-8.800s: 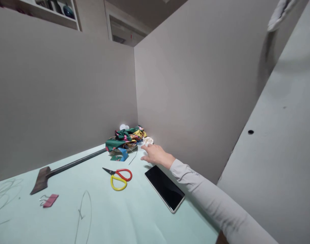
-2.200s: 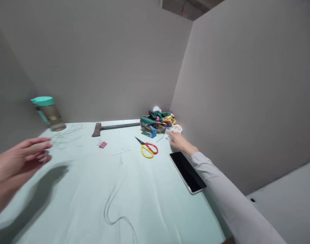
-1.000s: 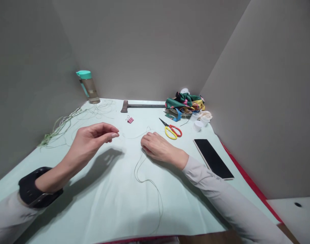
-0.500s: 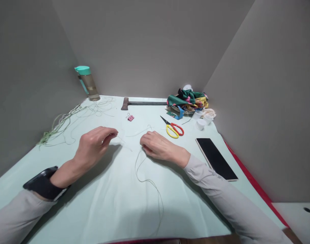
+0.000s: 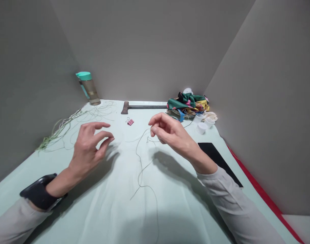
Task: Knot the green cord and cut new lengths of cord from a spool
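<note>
My left hand point(image 5: 90, 144) is raised over the left of the cloth, index finger lifted apart from the others and the thumb tip near another fingertip. I see nothing held in it. Opposite, my right hand point(image 5: 170, 135) pinches a thin green thread point(image 5: 140, 159) between thumb and fingertips. This thread hangs down in loops and trails over the cloth towards the front edge. A short stretch of thread also crosses beside the right fingertips. The right hand and forearm cover the place of the scissors and part of the black phone point(image 5: 215, 161).
A bundle of green threads point(image 5: 58, 130) lies at the left, near a bottle with a turquoise lid point(image 5: 90, 89). Behind my hands are a pink binder clip point(image 5: 129, 121) and a hatchet point(image 5: 144, 107). Colourful fabric point(image 5: 190, 101) and small white cups point(image 5: 202, 127) stand back right.
My right hand has risen from the cloth, lifting the thread and covering the scissors. My left fingers have spread from their pinch on a thread end. The view has tilted slightly.
</note>
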The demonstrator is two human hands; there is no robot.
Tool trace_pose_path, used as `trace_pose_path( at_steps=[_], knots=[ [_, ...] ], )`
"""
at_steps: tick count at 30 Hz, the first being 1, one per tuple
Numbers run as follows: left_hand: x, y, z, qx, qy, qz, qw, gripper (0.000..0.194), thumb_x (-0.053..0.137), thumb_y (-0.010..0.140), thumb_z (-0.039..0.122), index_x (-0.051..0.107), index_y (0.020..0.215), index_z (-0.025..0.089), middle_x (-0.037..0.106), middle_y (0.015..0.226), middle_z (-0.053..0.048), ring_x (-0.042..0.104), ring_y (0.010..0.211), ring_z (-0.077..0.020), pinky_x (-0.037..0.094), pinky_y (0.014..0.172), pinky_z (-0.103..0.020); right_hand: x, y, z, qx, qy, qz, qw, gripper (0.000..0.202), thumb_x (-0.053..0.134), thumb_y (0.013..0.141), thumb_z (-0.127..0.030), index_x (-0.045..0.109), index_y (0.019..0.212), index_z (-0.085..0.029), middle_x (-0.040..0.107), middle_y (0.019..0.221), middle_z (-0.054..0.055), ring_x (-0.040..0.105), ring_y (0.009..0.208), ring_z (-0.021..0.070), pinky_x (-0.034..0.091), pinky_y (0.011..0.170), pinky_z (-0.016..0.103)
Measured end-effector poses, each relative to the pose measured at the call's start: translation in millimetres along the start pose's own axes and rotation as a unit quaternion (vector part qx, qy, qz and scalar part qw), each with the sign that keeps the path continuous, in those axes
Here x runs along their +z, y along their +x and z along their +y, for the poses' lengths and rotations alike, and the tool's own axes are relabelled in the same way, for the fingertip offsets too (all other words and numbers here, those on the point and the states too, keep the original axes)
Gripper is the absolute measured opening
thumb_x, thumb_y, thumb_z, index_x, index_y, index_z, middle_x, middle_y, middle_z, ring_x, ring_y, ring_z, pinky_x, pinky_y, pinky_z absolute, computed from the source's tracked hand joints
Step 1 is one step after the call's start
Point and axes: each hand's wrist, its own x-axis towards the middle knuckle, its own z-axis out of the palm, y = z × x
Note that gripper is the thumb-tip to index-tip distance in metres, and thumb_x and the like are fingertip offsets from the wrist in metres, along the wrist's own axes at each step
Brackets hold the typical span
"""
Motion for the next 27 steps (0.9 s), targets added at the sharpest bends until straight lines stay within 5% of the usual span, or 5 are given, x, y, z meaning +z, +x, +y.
trace_pose_path(
  at_steps=[6, 11, 17, 23, 27],
  knots=[
    [-1.7, 1.0, 34.7, -0.146, -0.202, -0.064, 0.966, 0.016, 0.072, 0.087, 0.038, 0.066, 0.081, 0.025, 0.062, 0.083, -0.004, 0.06, 0.087, -0.0248, 0.048, 0.083, -0.038, -12.1, -2.7, -14.0, 0.033, 0.109, 0.044, 0.993, 0.015, 0.067, 0.088, -0.031, 0.063, 0.095, -0.019, 0.06, 0.073, -0.005, 0.03, 0.047, 0.0039, 0.02, 0.041, 0.022],
    [3.8, 9.8, 59.9, -0.303, -0.371, -0.161, 0.863, 0.027, 0.076, 0.078, 0.038, 0.056, 0.072, 0.021, 0.027, 0.059, 0.007, 0.021, 0.05, -0.0098, 0.023, 0.04, -0.021, -20.7, -2.0, -16.8, 0.019, 0.131, 0.101, 0.986, 0.01, 0.068, 0.088, -0.025, 0.066, 0.095, -0.018, 0.071, 0.084, -0.001, 0.029, 0.045, 0.0021, 0.023, 0.04, 0.021],
    [21.5, 12.0, 75.5, -0.376, -0.442, -0.193, 0.791, 0.03, 0.081, 0.075, 0.031, 0.056, 0.066, 0.018, 0.047, 0.061, 0.001, 0.027, 0.049, -0.0069, 0.021, 0.038, -0.018, -2.6, -8.7, -22.4, -0.053, 0.051, 0.162, 0.984, 0.005, 0.061, 0.095, -0.021, 0.064, 0.099, -0.021, 0.075, 0.094, 0.0, 0.043, 0.044, 0.0036, 0.037, 0.042, 0.022],
    [33.0, 21.4, 78.2, -0.37, -0.488, -0.152, 0.776, 0.022, 0.08, 0.076, 0.024, 0.061, 0.069, 0.016, 0.063, 0.081, -0.006, 0.053, 0.065, -0.0106, 0.034, 0.042, -0.014, 36.3, -47.3, -18.9, -0.187, -0.149, 0.027, 0.971, 0.035, 0.045, 0.092, 0.0, 0.069, 0.104, -0.023, 0.079, 0.104, 0.006, 0.073, 0.094, 0.0193, 0.057, 0.079, 0.033],
    [25.2, 31.9, 78.4, -0.361, -0.514, -0.156, 0.762, 0.024, 0.084, 0.074, 0.02, 0.06, 0.073, 0.016, 0.058, 0.071, -0.001, 0.037, 0.051, -0.0056, 0.028, 0.037, -0.012, 44.8, -66.5, 3.3, -0.228, -0.244, -0.059, 0.941, 0.037, 0.041, 0.086, 0.001, 0.066, 0.106, -0.019, 0.077, 0.096, 0.009, 0.071, 0.079, 0.0195, 0.051, 0.062, 0.031]
  ],
)
